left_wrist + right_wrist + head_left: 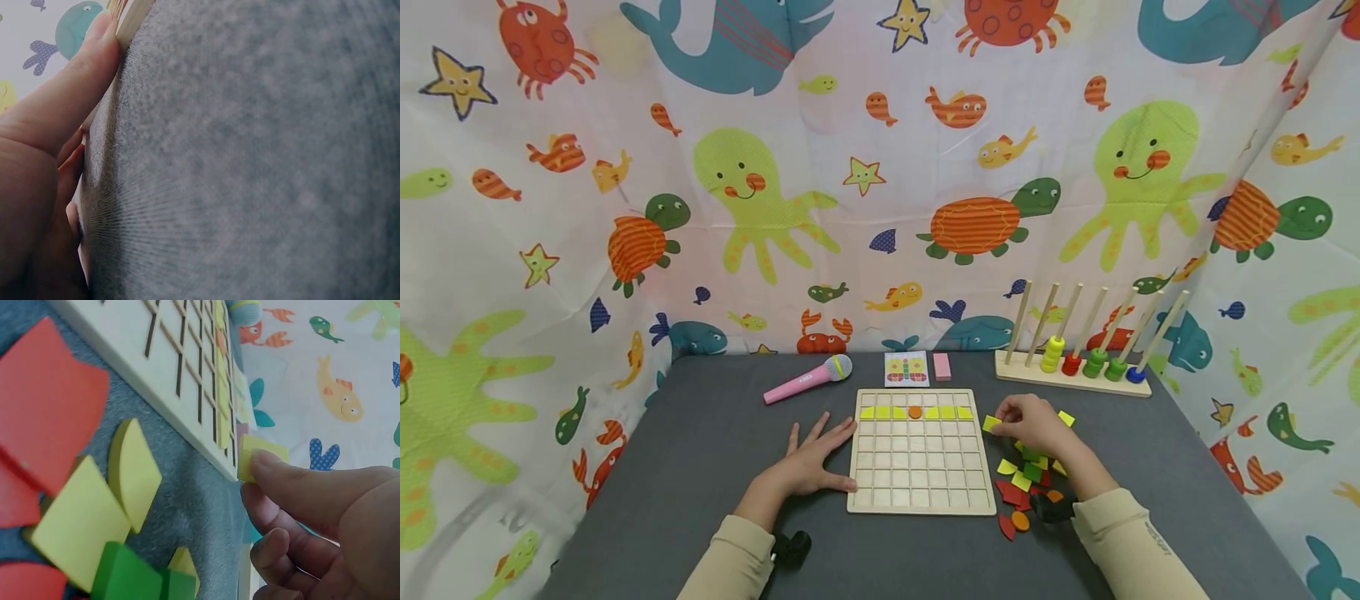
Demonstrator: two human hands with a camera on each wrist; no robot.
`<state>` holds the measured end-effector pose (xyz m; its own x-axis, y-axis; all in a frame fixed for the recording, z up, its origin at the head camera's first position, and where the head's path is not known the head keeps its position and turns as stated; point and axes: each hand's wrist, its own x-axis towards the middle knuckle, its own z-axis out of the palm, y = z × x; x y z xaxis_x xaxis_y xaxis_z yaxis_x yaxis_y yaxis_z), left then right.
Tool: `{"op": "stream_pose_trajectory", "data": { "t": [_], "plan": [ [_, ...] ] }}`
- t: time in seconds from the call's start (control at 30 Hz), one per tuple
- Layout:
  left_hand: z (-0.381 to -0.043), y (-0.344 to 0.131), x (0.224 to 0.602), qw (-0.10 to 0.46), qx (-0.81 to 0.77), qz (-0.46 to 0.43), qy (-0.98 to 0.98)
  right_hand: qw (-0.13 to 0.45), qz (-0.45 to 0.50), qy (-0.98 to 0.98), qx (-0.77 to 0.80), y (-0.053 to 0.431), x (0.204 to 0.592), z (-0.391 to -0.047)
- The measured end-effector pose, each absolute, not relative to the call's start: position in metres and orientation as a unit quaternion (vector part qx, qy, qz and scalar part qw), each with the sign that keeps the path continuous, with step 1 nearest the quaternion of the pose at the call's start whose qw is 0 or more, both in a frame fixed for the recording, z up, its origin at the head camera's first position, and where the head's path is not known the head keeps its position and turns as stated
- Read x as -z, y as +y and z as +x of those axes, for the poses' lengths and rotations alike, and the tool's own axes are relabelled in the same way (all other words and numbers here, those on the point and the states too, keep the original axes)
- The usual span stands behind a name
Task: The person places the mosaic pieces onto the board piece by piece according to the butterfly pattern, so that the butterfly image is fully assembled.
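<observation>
A wooden grid board (919,481) lies on the dark table. Along its second row from the far edge sit several yellow tiles (883,412), with an orange disc (915,412) at the middle. My left hand (805,463) rests with spread fingers at the board's left edge, thumb and fingertips against the rim. Just off the far right corner, my right hand (1036,423) pinches a yellow tile (245,456) between thumb and index finger. Under and nearer than that hand lies a loose heap of yellow, green (1033,472), red (1011,493) and orange pieces.
Behind the board lie a pattern card (906,369), a pink block (942,367) and a pink toy microphone (808,379). A wooden peg stand (1075,374) with coloured rings is at the back right. A printed sea-animal curtain (865,233) hangs behind the table.
</observation>
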<state>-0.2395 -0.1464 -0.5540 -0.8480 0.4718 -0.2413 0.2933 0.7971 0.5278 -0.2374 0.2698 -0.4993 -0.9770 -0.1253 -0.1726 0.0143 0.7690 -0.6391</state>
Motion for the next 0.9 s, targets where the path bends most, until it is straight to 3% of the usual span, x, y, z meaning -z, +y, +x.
{"op": "stream_pose_trajectory", "data": {
  "t": [0.9],
  "plan": [
    [-0.239,-0.146,0.555,0.178,-0.242,0.212,0.93,0.059,-0.093,0.902,0.416,0.192,0.499,-0.259]
  ]
}}
